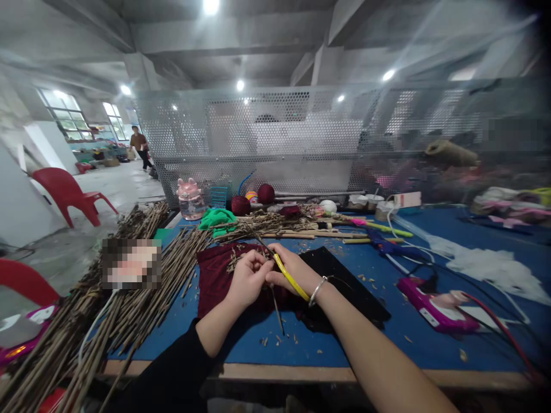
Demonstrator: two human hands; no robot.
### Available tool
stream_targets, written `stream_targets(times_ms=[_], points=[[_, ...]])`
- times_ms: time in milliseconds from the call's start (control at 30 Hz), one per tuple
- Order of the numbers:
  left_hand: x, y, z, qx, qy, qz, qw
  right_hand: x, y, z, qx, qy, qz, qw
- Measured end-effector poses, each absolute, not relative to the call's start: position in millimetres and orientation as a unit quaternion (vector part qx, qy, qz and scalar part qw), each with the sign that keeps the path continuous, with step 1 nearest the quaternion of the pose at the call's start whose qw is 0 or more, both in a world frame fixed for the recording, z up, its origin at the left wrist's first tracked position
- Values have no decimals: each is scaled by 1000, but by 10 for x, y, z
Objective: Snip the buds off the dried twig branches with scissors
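Note:
Close together above the table's middle, both my hands are at work on a thin dry twig (278,310). My left hand (249,278) is closed, its thumb and fingers pinching the twig, whose lower end slants down toward me. My right hand (293,269) is wrapped round a tool with a curved yellow handle (293,280); a thin dark part of it points away, and its working end is mostly hidden. Beneath the hands lie a dark red cloth (210,281) with dry leaf bits on it and a black cloth (344,281).
Bundles of dry stalks (146,304) cover the left side. Behind are more twigs, a green cloth (217,221), yarn balls (266,193) and a pink-lidded bottle (191,201). At right are a purple power strip (434,304), cables and white plastic (495,269). A perforated panel (279,137) borders the back.

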State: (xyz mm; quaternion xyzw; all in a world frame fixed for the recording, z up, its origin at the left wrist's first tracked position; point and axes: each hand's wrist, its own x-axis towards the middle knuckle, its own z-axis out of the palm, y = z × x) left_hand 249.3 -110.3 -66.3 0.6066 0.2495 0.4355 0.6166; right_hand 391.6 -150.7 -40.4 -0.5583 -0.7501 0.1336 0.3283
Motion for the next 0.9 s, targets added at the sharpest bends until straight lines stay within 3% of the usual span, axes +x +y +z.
stream_targets(times_ms=[500, 900], points=[[2452, -1071, -664, 653, 259, 479, 526, 3896, -1466, -462, -546, -742, 83, 381], [2437, -1080, -585, 636, 252, 476, 553, 3886, -1471, -484, -569, -747, 51, 340]])
